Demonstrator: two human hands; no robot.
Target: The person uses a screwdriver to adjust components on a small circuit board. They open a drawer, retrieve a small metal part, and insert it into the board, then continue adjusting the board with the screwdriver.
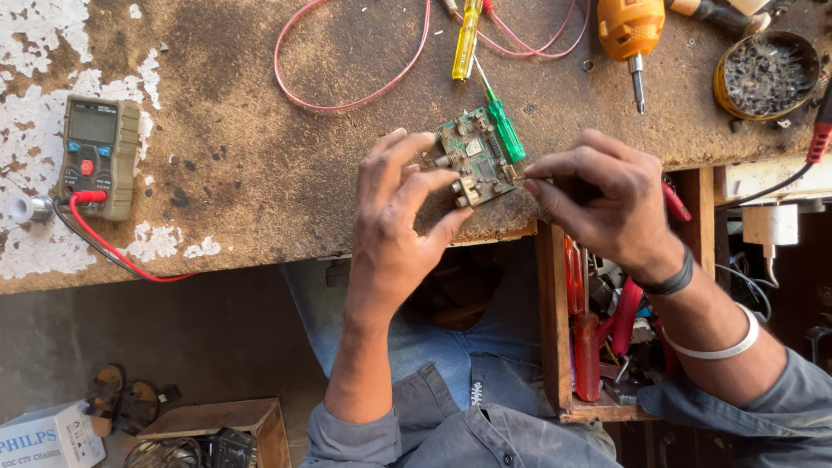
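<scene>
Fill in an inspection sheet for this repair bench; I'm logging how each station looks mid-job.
Surface: worn wooden bench, paint flaking at its left end.
Job's things: small green circuit board held at the bench edge; green-handled screwdriver lying beside it.
Clutter: multimeter, yellow screwdriver, orange tool, round tin of small parts.
Hands: left hand grips the board's left side; right hand pinches its right edge.
Cables: looped red wire; red and black meter leads.
Surroundings: open drawer of tools, sandals and a box on the floor.
</scene>
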